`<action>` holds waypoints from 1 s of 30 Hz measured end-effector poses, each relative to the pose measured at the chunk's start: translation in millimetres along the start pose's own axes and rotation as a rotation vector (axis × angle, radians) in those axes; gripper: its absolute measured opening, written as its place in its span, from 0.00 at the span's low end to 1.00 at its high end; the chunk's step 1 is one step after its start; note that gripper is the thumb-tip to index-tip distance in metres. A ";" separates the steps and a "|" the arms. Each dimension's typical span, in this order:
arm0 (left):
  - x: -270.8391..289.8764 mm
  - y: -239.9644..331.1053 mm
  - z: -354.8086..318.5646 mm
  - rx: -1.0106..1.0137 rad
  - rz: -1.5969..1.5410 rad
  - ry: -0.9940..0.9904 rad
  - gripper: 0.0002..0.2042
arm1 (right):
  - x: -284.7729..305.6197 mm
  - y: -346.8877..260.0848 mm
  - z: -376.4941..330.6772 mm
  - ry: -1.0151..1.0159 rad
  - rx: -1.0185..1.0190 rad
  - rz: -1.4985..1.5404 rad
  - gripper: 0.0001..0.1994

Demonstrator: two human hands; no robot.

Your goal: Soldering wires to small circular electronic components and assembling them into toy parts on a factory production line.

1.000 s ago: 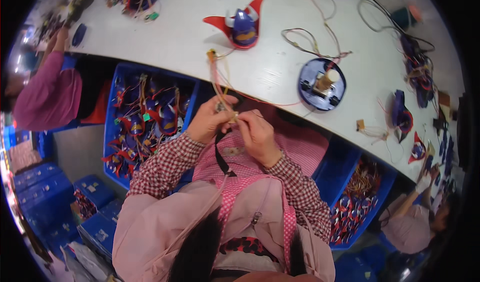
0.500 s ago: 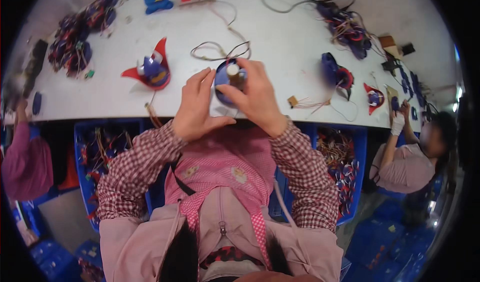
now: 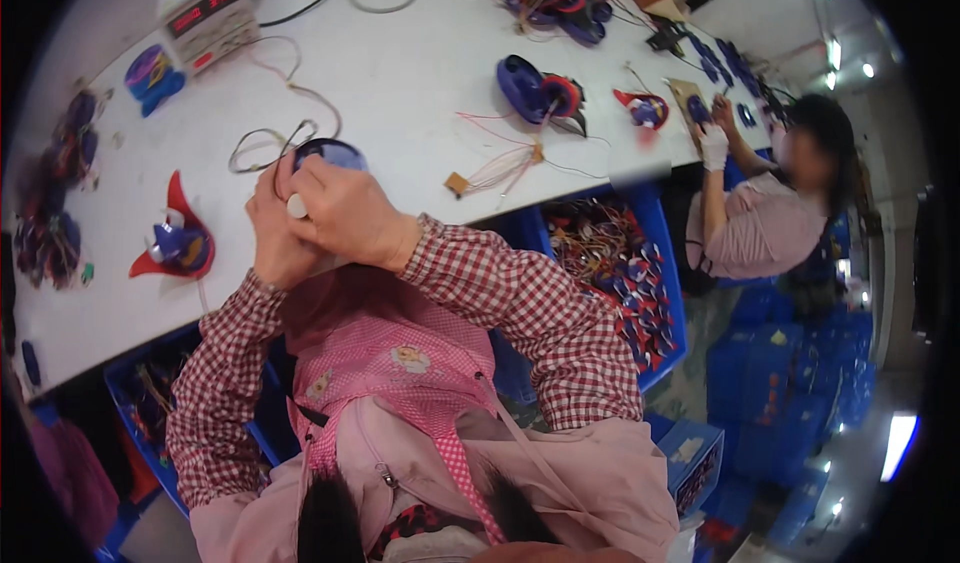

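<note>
My hands are together at the table's near side, left of the view's middle. My right hand [image 3: 350, 208] is closed round a small white-capped cylinder [image 3: 297, 205], whose round white end shows between the hands. Against it, my left hand [image 3: 272, 231] has its fingers pressed together; what they pinch is hidden, though a dark wire runs by the fingertips. Just beyond my right knuckles sits a blue round shell [image 3: 335, 152], partly covered by that hand. A loop of thin dark wire [image 3: 236, 155] lies beyond my left hand.
A red-winged blue toy part [image 3: 180, 241] sits at left. Rightward lie an opened blue shell [image 3: 522, 88] and a small brown board [image 3: 456, 184] with wires. A power supply [image 3: 208, 25] stands behind. A blue bin [image 3: 672, 308] is below the edge; a co-worker [image 3: 770, 213] works at right.
The view has swung right. My right hand has taken the white-capped cylinder off the blue shell toward me, and my left hand has closed in against it.
</note>
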State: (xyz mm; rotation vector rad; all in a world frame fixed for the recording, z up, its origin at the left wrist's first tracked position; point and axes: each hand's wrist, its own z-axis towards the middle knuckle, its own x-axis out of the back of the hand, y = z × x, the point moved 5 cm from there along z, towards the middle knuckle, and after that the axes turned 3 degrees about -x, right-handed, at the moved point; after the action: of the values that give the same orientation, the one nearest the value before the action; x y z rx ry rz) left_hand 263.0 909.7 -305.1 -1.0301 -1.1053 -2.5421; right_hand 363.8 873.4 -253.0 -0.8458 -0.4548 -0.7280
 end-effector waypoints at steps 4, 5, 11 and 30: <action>2.8 0.7 0.9 0.052 0.139 -0.011 0.46 | 40.1 8.7 9.7 0.186 0.017 -0.004 0.09; 2.5 0.7 -1.0 0.056 0.141 -0.016 0.46 | 51.5 14.7 11.9 0.249 0.001 0.000 0.08; 17.3 15.5 -7.9 0.004 0.104 0.038 0.47 | 79.2 101.8 8.9 0.114 -0.464 -0.121 0.16; 134.7 -84.5 -86.3 0.340 0.361 0.245 0.36 | -95.0 -108.9 -22.1 -0.452 0.077 0.283 0.15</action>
State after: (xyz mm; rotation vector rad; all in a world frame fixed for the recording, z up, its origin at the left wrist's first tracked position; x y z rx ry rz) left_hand 82.5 922.4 -306.0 -0.7297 -1.1134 -2.0432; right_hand 221.5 844.2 -270.1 -0.9801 -0.7431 -0.2522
